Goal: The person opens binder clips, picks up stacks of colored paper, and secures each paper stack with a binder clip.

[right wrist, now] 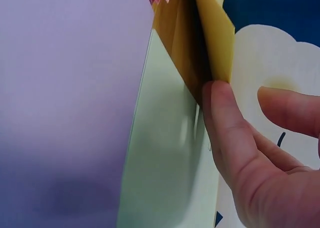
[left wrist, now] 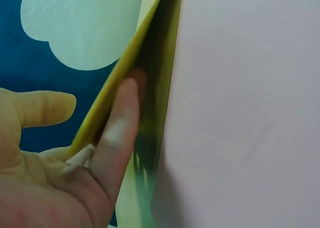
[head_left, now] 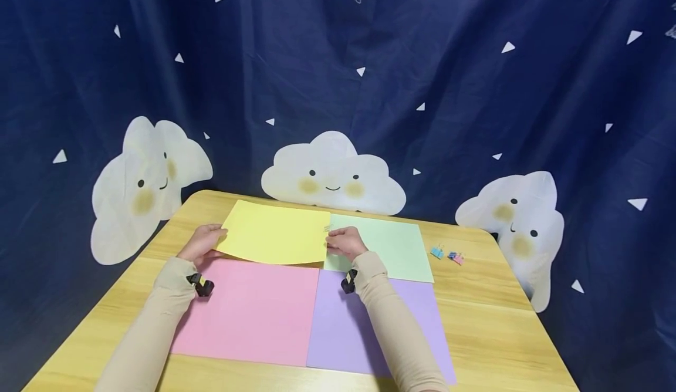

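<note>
1. Beige sleeves [head_left: 404, 327] reach in from the lower edge of the head view, a small black camera [head_left: 203, 286] strapped at each wrist.
2. Under and between the forearms, two sheets of paper lie flat on the wooden table [head_left: 491, 321]: a pink sheet [head_left: 248, 313] on the left and a purple sheet [head_left: 380, 316] on the right, side by side along one seam.
3. Just beyond them, the left hand [head_left: 203, 242] and the right hand [head_left: 347, 242] are apart, holding a yellow sheet [head_left: 277, 233] between them by its opposite side edges. Fingers reach beneath the paper; each wrist view shows the thumb clear of it. How firmly they grip, I cannot tell.
4. That yellow sheet sits raised off the wood behind the pink one, its near edge bowed.
5. Beside it, behind the purple one, a pale green sheet [head_left: 388, 248] lies flat, partly covered by the right hand.
6. To its right are a light blue clip [head_left: 437, 253] and, close by, a dark blue clip [head_left: 452, 256] beside a pink clip [head_left: 459, 259].
7. Past the table's far edge hangs a navy curtain [head_left: 317, 46] with smiling white clouds [head_left: 333, 172] and small white triangles.
</note>
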Tool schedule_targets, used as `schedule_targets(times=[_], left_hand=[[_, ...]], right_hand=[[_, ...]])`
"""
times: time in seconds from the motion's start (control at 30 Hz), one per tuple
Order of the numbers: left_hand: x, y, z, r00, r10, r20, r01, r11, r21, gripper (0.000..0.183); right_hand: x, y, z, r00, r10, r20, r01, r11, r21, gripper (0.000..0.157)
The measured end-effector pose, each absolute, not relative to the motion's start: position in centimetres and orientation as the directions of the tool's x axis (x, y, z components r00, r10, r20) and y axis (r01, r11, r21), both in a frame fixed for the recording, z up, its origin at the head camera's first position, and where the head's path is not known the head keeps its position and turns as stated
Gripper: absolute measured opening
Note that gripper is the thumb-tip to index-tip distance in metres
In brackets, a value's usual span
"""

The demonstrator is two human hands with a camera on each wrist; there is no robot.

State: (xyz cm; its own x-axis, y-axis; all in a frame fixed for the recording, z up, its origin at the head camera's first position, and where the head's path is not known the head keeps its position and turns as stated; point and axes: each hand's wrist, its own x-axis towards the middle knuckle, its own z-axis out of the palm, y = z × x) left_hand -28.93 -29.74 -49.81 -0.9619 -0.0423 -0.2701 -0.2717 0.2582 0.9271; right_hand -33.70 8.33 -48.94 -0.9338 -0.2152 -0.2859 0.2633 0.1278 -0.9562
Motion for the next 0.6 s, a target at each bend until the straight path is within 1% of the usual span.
schedule_targets(times=[0.13, 0.27, 0.4, 0.6], left_hand=[[-28.8, -30.0, -49.7, -0.959, -0.058, -0.279, -0.283, 0.312, 0.907, 0.064], [-28.8, -30.1, -49.4, -0.953, -0.068, -0.294, -0.298, 0.366, 0.881, 0.068], [-28.9, -30.1, -49.0, -0.945, -0.073, -0.318, -0.322, 0.369, 0.872, 0.073], [-28.8, -29.8, -48.6, -0.948, -0.066, -0.313, -0.315, 0.367, 0.875, 0.075]], right_hand=[[-33.5, 8.1, -48.9, -0.927, -0.249, -0.279, 0.265, 0.091, -0.960, 0.038], [-33.4, 7.9, -48.9, -0.926, -0.262, -0.272, 0.257, 0.091, -0.962, 0.038], [-33.3, 7.9, -48.8, -0.925, -0.259, -0.277, 0.262, 0.091, -0.961, 0.037], [-33.2, 7.9, -48.6, -0.924, -0.261, -0.279, 0.263, 0.095, -0.960, 0.039]])
